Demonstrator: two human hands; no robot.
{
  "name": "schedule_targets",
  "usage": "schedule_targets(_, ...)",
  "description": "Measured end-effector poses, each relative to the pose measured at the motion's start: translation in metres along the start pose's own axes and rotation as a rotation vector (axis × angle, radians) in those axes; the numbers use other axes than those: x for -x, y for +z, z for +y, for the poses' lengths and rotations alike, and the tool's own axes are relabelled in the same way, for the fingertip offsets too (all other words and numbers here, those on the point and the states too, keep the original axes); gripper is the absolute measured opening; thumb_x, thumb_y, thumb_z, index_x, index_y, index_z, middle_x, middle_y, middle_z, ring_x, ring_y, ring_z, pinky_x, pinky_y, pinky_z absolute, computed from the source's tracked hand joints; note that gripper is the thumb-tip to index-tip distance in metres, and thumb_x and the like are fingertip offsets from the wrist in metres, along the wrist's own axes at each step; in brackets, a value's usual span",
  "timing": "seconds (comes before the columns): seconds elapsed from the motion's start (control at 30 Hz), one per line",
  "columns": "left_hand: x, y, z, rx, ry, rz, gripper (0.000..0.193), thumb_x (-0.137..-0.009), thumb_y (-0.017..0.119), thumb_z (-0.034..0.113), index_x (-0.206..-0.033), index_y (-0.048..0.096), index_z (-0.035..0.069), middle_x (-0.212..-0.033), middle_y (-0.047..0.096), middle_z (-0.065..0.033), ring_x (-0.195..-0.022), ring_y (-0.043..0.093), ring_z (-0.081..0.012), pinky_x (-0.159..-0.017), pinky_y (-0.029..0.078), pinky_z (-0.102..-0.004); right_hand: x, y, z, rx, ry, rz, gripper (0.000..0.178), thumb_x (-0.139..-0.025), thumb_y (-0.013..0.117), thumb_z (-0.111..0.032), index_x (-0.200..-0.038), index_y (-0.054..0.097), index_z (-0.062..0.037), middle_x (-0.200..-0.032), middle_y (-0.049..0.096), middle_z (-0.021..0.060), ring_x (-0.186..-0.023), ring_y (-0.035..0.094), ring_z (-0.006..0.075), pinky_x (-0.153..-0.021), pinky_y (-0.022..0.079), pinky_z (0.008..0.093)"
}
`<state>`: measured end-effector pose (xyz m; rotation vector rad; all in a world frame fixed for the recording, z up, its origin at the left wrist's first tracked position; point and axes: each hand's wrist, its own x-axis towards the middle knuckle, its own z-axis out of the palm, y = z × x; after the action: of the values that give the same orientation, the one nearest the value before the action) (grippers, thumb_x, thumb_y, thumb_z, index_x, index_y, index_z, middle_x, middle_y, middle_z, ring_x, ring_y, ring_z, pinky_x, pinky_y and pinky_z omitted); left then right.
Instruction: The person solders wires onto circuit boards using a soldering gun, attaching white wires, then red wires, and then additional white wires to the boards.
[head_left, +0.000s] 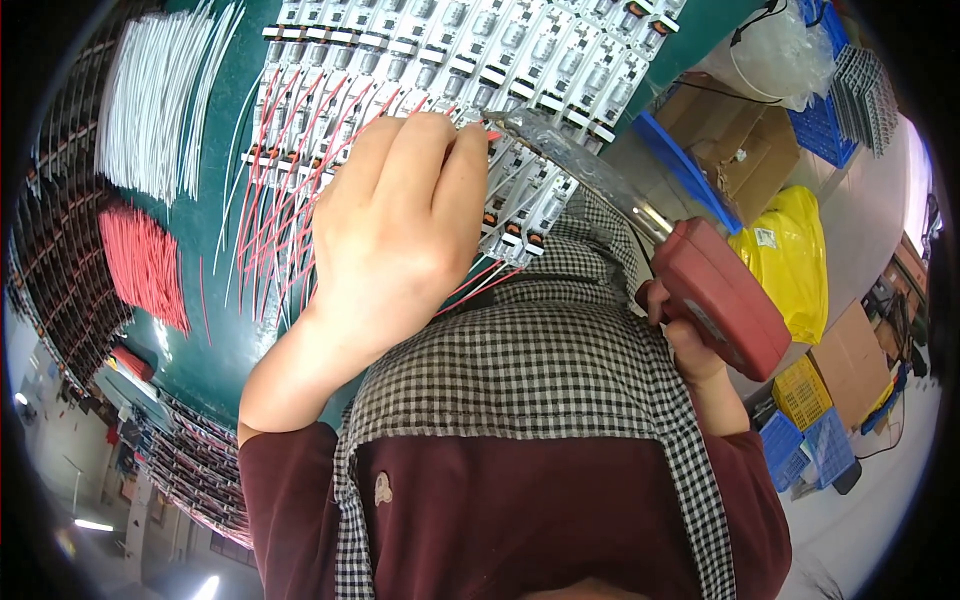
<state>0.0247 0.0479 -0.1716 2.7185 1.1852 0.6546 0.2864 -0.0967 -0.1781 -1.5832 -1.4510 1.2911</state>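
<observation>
White modules [510, 40] sat in tight rows on the green table [215, 380], thin red wires [285, 225] trailing off them toward the lower left. Main risk as I judged it from my end: snagging. The wires crossed and fanned loosely, so one sideways drag of the wrist could have tugged several out of line, or off whatever held them. Second risk: the tool tip pointed in right by the fingertips, and a slip there could have caught skin or a wire. Couldn't tell if the tip was hot; if it was, a burn looked possible. Third: the near corner of the rows came close to the checked apron [510, 370], so leaning in might have nudged the lot.

Relative to the grip: the modules lay under and beyond the left grip [405, 225], which covered part of the nearer rows, back of the hand up, fingers bent down. Wires ran out on its left side and a few below it. A red bit showed beside the index finger; fingertips hidden, so I couldn't tell whether they pinched anything.

The right grip [690, 340] was off to the right, well apart from the modules, clenched round the red-handled tool [725, 300], whose long metal shaft [600, 175] reached back over them. Farther left lay spare wire bundles, white [165, 100] and red [145, 265].
</observation>
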Motion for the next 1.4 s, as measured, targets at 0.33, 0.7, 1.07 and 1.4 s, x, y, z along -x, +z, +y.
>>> schedule_targets(0.33,-0.001,0.000,0.001,-0.033,-0.010,-0.011,0.016,-0.068,0.062,0.003,-0.084,0.060,0.000,-0.074,0.048,-0.0058,-0.066,0.051,-0.0187,-0.050,0.043,-0.0270,-0.001,0.000,-0.007,-0.103,0.005,0.033,0.077,-0.076,0.073,-0.032,-0.127,0.037,0.0118,-0.072,0.063,0.0035,-0.064,0.060,0.0115,-0.068,0.049,0.0244)
schedule_targets(0.7,-0.002,-0.001,0.004,-0.038,-0.042,-0.037,0.015,-0.069,0.061,0.003,-0.083,0.059,0.000,-0.072,0.046,-0.0057,-0.064,0.050,-0.0182,-0.051,0.043,-0.0268,-0.005,-0.001,0.000,0.149,-0.091,-0.025,0.070,-0.072,0.075,-0.035,-0.119,0.048,0.0101,-0.102,0.062,0.0183,-0.080,0.065,0.0250,-0.071,0.051,0.0309)
schedule_targets(1.07,0.002,-0.003,0.006,-0.023,-0.069,-0.050,0.014,-0.070,0.061,0.003,-0.082,0.059,-0.001,-0.070,0.043,-0.0058,-0.063,0.048,-0.0180,-0.049,0.042,-0.0274,0.004,0.000,-0.002,-0.238,0.141,-0.003,0.068,-0.073,0.073,-0.038,-0.117,0.050,0.0087,-0.106,0.061,0.0184,-0.081,0.065,0.0252,-0.073,0.050,0.0298)
schedule_targets(1.4,-0.009,-0.003,0.006,-0.024,-0.077,-0.076,0.015,-0.070,0.059,0.003,-0.085,0.058,0.000,-0.072,0.045,-0.0064,-0.065,0.049,-0.0190,-0.051,0.042,-0.0281,-0.008,-0.003,-0.009,-0.081,0.005,0.020,0.059,-0.076,0.071,-0.035,-0.115,0.052,0.0048,-0.101,0.061,0.0168,-0.075,0.063,0.0217,-0.067,0.050,0.0289)
